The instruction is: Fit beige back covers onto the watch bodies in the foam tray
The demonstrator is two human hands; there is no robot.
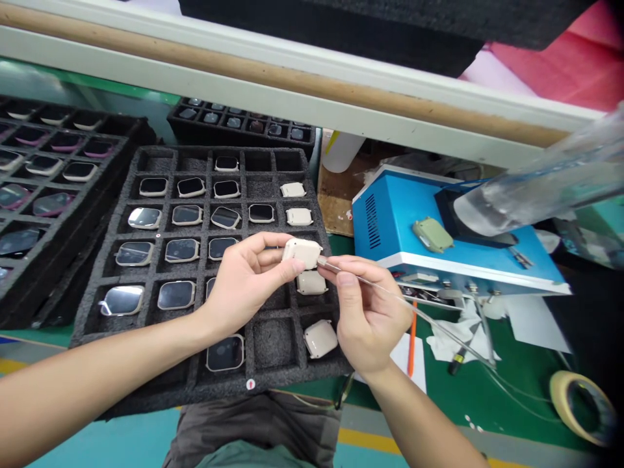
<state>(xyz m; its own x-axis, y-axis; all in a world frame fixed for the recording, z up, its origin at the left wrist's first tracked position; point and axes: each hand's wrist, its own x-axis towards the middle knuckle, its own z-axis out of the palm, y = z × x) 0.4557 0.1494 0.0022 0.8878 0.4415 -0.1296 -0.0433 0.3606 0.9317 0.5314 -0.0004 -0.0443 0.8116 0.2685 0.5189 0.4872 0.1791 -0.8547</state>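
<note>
My left hand [246, 279] pinches a small beige watch case [303, 252] between thumb and fingers, holding it above a black foam tray [266, 344]. My right hand [363, 309] grips a thin clear-tubed tool [390, 296] whose tip touches the right edge of the case. The tray's cells hold several watch cases, some with dark glass faces up, others beige back up, such as the one at the lower right [320, 338].
More foam trays [58, 175] with cases lie at the left and behind. A blue machine [394, 221] stands right of the tray. An orange pen [412, 338], white paper, and a tape roll [580, 403] rest on the green mat. A shelf rail runs overhead.
</note>
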